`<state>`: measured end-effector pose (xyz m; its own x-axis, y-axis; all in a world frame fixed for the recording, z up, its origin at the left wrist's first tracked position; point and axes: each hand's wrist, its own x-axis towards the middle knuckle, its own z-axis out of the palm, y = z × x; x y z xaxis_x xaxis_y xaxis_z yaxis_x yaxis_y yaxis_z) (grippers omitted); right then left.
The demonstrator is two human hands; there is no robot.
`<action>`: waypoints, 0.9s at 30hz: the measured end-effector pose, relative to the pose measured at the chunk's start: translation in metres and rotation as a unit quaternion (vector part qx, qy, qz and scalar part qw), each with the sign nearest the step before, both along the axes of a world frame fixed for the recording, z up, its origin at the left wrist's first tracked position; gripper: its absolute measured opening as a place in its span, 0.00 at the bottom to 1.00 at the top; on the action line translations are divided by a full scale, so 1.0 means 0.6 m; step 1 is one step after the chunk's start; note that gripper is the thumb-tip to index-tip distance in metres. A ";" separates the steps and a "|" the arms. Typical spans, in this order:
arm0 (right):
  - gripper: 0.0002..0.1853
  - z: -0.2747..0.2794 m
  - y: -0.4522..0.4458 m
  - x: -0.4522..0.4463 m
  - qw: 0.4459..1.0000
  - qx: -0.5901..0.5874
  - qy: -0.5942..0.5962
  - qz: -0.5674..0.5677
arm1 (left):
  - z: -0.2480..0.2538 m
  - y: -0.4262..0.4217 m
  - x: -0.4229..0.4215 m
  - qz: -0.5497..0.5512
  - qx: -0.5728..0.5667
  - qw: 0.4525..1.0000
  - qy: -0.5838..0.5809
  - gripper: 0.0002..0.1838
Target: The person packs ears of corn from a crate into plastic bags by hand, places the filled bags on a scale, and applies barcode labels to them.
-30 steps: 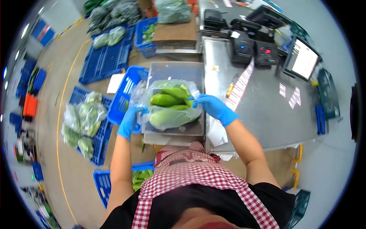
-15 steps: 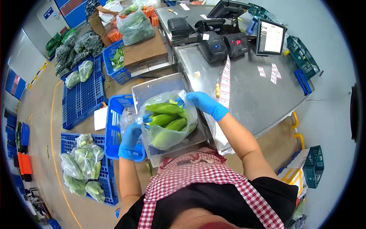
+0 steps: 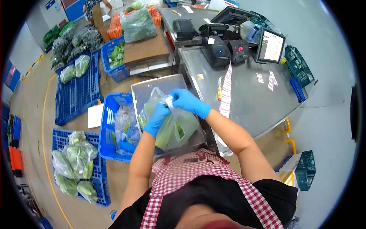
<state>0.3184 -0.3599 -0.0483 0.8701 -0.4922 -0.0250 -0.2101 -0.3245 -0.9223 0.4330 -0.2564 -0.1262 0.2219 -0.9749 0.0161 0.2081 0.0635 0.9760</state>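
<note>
A clear plastic bag (image 3: 184,128) with green corn ears in husk (image 3: 164,134) rests on the metal scale platform (image 3: 152,84) in front of me. My left hand (image 3: 158,117), in a blue glove, is closed on the bag's gathered top from the left. From the right, my right hand (image 3: 187,102), gloved alike, pinches the bag's neck. The two hands are close together above the corn, and the bag's mouth is drawn in between them.
Left of the scale stands a blue crate (image 3: 106,143) holding plastic bags. Bagged vegetables (image 3: 78,154) lie on a blue pallet. On the right, a steel counter (image 3: 248,103) bears label printers (image 3: 216,51), a label strip (image 3: 226,91) and a screen (image 3: 271,45). Another person (image 3: 91,9) stands far left.
Both hands have come together over the corn. The bag's mouth, held wide before, is now gathered up, covering most of the ears.
</note>
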 end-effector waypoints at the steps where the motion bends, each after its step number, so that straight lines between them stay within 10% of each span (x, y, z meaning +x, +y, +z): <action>1: 0.06 -0.015 -0.010 0.001 1.000 -0.009 0.014 -0.016 | -0.009 0.007 0.006 -0.008 0.011 1.000 0.007 0.16; 5: 0.12 -0.107 -0.067 -0.038 0.971 -0.152 0.036 -0.180 | -0.032 0.077 0.035 0.054 0.184 0.981 0.010 0.11; 8: 0.12 -0.220 -0.092 -0.097 0.963 -0.145 0.213 -0.075 | -0.149 0.156 0.040 0.202 0.071 0.976 -0.042 0.12; 9: 0.12 -0.263 -0.082 -0.113 0.972 -0.118 0.191 -0.064 | -0.173 0.171 0.041 0.236 0.064 0.962 0.121 0.13; 12: 0.09 -0.231 -0.047 -0.076 0.901 0.367 0.116 -0.199 | -0.199 0.192 0.035 0.220 0.059 0.856 0.464 0.13; 16: 0.05 -0.180 -0.056 -0.032 0.753 0.641 -0.107 -0.099 | -0.150 0.158 0.013 0.035 0.206 0.975 0.074 0.10; 20: 0.06 -0.161 -0.061 -0.022 0.693 0.671 -0.192 -0.182 | -0.090 0.136 0.038 0.203 0.042 0.937 0.280 0.10; 22: 0.05 -0.247 -0.090 -0.038 0.654 0.713 -0.247 -0.047 | -0.121 0.144 0.007 0.172 0.073 0.966 0.177 0.11; 24: 0.05 -0.270 -0.097 -0.041 0.671 0.707 -0.210 -0.070 | -0.105 0.148 -0.013 0.007 0.062 0.994 -0.093 0.11; 27: 0.08 -0.269 -0.071 -0.042 0.697 0.661 -0.102 -0.259 | -0.068 0.126 -0.057 -0.182 0.248 0.951 0.019 0.12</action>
